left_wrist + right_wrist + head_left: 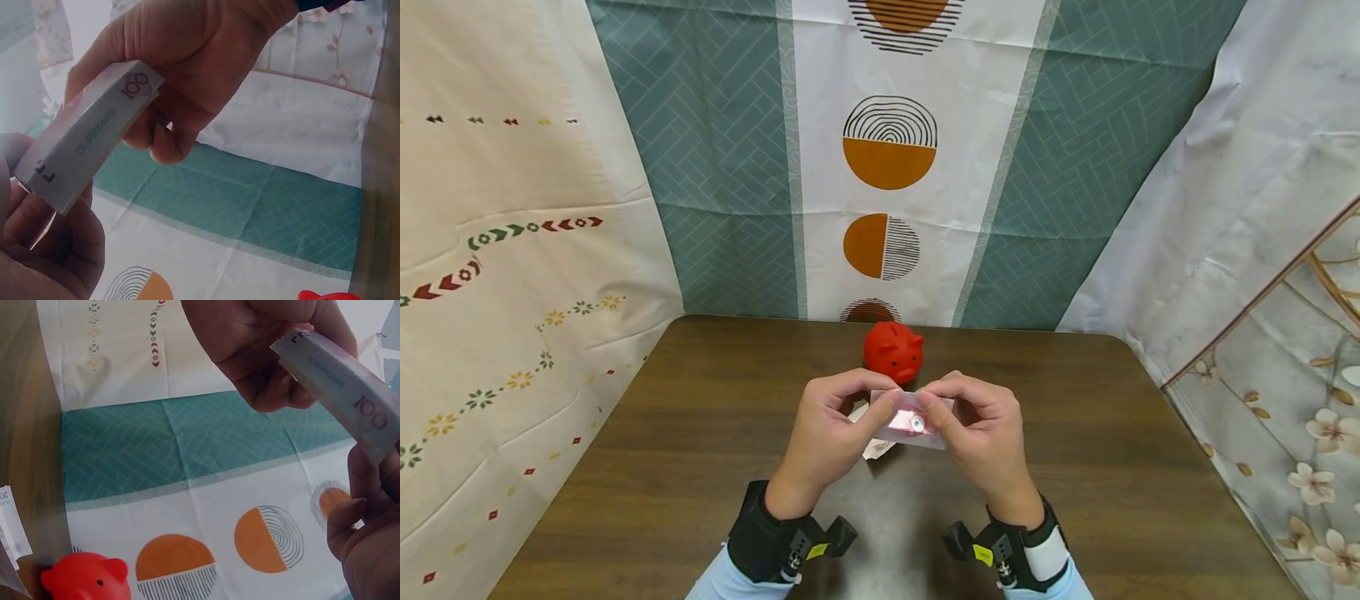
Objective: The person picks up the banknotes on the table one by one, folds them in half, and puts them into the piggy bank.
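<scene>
A folded pink banknote (897, 427) is held up above the table between both hands. My left hand (829, 429) pinches its left end between thumb and fingers, and my right hand (988, 429) pinches the right end. In the left wrist view the banknote (94, 134) shows a printed 100 and a serial number along its folded side. Just beyond the hands stands a red piggy bank (892, 353) with a slot on top. Another piece of paper money (877, 450) lies on the table, partly hidden behind the left hand and the held note.
The brown wooden table (715, 400) reaches back to a patterned curtain (730, 167). More cloth hangs at the left and right sides. In the right wrist view, the paper money (14, 528) lies near the piggy bank (87, 578).
</scene>
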`<action>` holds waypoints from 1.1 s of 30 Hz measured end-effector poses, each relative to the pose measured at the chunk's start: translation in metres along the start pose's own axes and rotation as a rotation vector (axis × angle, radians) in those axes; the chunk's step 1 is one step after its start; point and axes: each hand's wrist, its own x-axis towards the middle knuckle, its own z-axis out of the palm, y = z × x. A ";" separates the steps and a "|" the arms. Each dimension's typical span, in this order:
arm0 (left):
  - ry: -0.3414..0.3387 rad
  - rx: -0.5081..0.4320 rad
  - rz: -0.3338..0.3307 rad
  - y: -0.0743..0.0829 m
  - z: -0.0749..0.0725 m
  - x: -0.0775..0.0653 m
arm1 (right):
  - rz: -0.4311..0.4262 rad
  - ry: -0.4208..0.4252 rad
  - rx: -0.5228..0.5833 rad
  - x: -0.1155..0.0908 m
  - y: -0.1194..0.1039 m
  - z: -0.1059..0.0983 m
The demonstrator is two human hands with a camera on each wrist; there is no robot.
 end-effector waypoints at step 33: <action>0.136 0.199 0.256 -0.010 0.008 0.002 | -0.204 0.141 -0.301 0.000 0.012 0.009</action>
